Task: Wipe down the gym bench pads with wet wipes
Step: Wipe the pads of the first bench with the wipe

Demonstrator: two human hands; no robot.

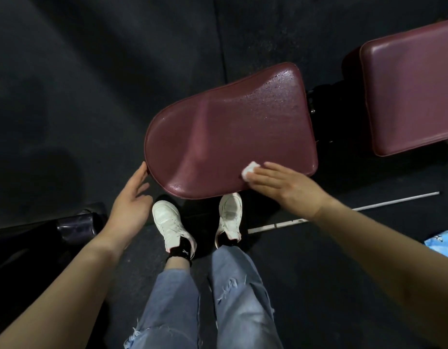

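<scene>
Dark rubber gym floor [79, 84] all around, seen from above, looking down past bare forearms, ripped blue jeans [217, 298] and white sneakers [170, 222].

Maroon seat pad [228, 137] at centre, rounded at its left end, surface glistening with wet droplets toward the far right corner and along the near edge. Second maroon pad [414, 89] to the far right, separated from the first by a dark gap showing black frame parts.

Right hand [280, 183] lying flat on the near right part of the seat pad, fingers straight and together, pressing a small bunched white wet wipe [249, 170] against the vinyl; wipe peeking out past the fingertips.

Left hand [132, 200] open, fingers loosely extended, fingertips touching the rounded left edge of the seat pad, holding nothing.

Blue and white wipes packet [443, 244] on the floor at the right edge, partly cut off. Thin white bar [343, 211] lying on the floor behind the right forearm. Black cylindrical equipment part [76, 224] at near left.
</scene>
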